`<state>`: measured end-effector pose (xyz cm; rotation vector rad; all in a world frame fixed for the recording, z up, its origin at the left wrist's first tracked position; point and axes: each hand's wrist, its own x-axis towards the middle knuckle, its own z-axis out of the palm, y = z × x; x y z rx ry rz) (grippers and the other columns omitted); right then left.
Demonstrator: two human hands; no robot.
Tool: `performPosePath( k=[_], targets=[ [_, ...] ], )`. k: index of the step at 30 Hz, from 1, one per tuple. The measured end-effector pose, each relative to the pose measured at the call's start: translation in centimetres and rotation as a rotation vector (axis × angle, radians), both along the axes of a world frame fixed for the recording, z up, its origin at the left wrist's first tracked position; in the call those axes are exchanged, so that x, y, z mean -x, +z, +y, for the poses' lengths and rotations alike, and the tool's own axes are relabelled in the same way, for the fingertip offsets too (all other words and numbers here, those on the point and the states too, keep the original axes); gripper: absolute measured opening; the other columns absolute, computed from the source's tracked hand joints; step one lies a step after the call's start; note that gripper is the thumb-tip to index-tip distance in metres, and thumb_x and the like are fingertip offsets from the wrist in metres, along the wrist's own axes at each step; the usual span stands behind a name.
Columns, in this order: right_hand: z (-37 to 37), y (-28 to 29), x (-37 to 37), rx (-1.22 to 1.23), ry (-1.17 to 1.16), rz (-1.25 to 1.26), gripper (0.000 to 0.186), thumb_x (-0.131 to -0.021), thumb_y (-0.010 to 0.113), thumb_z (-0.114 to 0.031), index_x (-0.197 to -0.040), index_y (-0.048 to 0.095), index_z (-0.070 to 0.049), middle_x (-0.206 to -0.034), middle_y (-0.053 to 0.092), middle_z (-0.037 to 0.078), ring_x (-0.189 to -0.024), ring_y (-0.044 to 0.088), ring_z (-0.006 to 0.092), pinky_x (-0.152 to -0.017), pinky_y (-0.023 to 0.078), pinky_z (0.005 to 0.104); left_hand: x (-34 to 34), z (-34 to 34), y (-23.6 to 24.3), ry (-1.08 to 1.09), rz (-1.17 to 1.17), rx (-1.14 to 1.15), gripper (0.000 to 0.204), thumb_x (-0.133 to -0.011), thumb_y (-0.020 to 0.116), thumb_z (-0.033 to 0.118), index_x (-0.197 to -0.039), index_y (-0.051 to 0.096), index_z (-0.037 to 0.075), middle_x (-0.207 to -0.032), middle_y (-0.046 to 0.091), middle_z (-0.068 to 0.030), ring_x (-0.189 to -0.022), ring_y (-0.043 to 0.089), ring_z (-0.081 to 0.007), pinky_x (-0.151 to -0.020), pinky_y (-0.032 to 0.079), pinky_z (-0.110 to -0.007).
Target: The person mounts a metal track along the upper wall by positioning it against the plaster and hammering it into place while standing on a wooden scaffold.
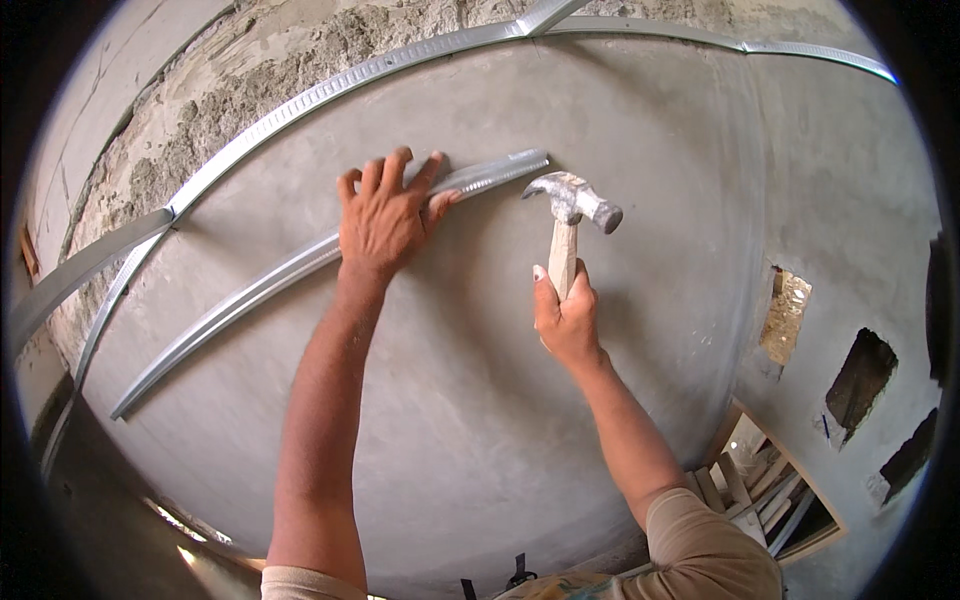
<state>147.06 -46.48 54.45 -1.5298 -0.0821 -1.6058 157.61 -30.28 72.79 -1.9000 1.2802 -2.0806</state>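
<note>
My left hand (390,215) presses a long silver metal channel (235,310) against the smooth grey plastered wall (640,120), fingers bent over it near its upper right end; the channel slants up from lower left to upper right. My right hand (565,315) grips the pale wooden handle of a claw hammer (575,205), its metal head raised just beside and slightly below the channel's right end, claw toward the left.
Fixed metal channels (320,85) run along the top and branch at the left, beside rough broken plaster (160,140). At right are rectangular cut-outs (860,385) in the wall; below them, a framed opening (775,495) shows stacked timber.
</note>
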Motion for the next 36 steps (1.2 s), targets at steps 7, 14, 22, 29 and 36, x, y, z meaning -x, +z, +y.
performPosePath(
  k=[7, 14, 22, 29, 36],
  targets=[
    [-0.4, 2.3, 0.4, 0.111, -0.117, -0.045, 0.023, -0.100, 0.066, -0.014, -0.095, 0.048, 0.000, -0.065, 0.057, 0.012, -0.054, 0.058, 0.0253, -0.053, 0.047, 0.0409, -1.3, 0.6, 0.7, -0.058, 0.138, -0.182, 0.050, -0.092, 0.067, 0.057, -0.135, 0.068, 0.032, -0.127, 0.060, 0.0037, -0.111, 0.056, -0.0186, -0.100, 0.041, -0.040],
    [-0.7, 3.7, -3.7, 0.165, -0.181, -0.089, 0.024, -0.099, 0.066, -0.016, -0.099, 0.050, 0.002, -0.068, 0.061, 0.017, -0.059, 0.065, 0.0338, -0.056, 0.050, 0.0437, -0.9, 0.4, 1.0, -0.057, 0.150, -0.178, 0.046, -0.092, 0.069, 0.055, -0.131, 0.071, 0.031, -0.128, 0.061, 0.0036, -0.110, 0.057, -0.0192, -0.096, 0.042, -0.041],
    [0.2, 3.0, -4.1, 0.170, -0.192, -0.159, 0.027, -0.099, 0.066, -0.020, -0.096, 0.051, 0.003, -0.067, 0.059, 0.020, -0.059, 0.064, 0.0398, -0.055, 0.049, 0.0458, -1.2, 0.7, 1.0, -0.083, 0.151, -0.175, 0.047, -0.090, 0.071, 0.055, -0.130, 0.071, 0.031, -0.127, 0.062, 0.0030, -0.112, 0.058, -0.0198, -0.097, 0.042, -0.040],
    [0.1, 4.1, 1.3, -0.160, 0.249, -0.046, 0.023, -0.100, 0.064, -0.014, -0.102, 0.050, 0.004, -0.064, 0.055, 0.008, -0.051, 0.058, 0.0189, -0.047, 0.048, 0.0355, -1.8, 0.7, 0.8, -0.045, 0.152, -0.190, 0.048, -0.090, 0.072, 0.051, -0.133, 0.068, 0.029, -0.130, 0.061, 0.0044, -0.115, 0.060, -0.0189, -0.098, 0.047, -0.040],
    [2.6, -1.6, 9.6, -0.299, 0.371, -0.051, 0.018, -0.101, 0.061, -0.010, -0.103, 0.048, 0.003, -0.067, 0.054, 0.002, -0.049, 0.050, 0.0086, -0.044, 0.044, 0.0278, -1.7, 0.9, 0.3, -0.084, 0.087, -0.231, 0.045, -0.093, 0.073, 0.040, -0.134, 0.065, 0.022, -0.127, 0.063, 0.0020, -0.113, 0.063, -0.0189, -0.094, 0.053, -0.037]
  ],
)
